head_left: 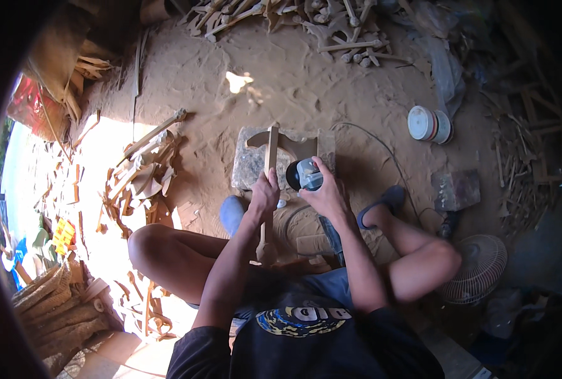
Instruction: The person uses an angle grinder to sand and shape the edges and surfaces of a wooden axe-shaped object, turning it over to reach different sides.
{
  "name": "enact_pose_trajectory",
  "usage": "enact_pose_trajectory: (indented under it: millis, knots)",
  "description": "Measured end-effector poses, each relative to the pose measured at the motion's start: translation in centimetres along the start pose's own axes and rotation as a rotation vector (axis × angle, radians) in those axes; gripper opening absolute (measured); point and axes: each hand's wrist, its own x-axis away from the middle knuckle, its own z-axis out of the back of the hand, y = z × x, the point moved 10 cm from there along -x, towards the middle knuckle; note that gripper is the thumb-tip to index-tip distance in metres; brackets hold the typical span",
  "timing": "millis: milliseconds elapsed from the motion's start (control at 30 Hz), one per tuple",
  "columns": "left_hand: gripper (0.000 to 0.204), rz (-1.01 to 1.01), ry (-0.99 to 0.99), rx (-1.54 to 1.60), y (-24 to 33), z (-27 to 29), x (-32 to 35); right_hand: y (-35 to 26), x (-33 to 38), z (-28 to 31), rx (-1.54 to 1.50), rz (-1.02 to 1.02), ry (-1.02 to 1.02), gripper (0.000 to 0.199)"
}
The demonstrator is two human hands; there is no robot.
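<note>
Gripping the stick in my left hand, its long axis points away from me; my right hand holds the grinder just right of it.

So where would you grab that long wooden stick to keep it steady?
Grip the wooden stick around its bare middle, from the left side, as the left hand does. It is long and narrow, one end lies on the stone block, and the angle grinder takes the right side.
</note>
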Motion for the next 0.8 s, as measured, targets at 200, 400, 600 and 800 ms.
enact_pose_trajectory:
  millis: [200,400,600,800]
  knots:
    - [0.053,0.028,-0.028,0.021,-1.5,0.5,-0.9,0.8,0.7,3.0,-0.197,0.111,0.152,0.093]
    - [0.058,0.347,-0.202,0.173,-2.1,-2.1,-0.2,1.2,3.7,17.1,-0.310,0.059,0.344,0.089]
    - [0.034,-0.167,-0.059,-0.220,-4.3,3.7,-4.3,-1.5,8.5,27.5,-0.553,0.058,0.497,0.090]
    - [0.055,-0.238,-0.028,-0.556,3.0,4.5,-6.3,6.8,14.3,32.4,-0.634,-0.081,0.738,0.089]
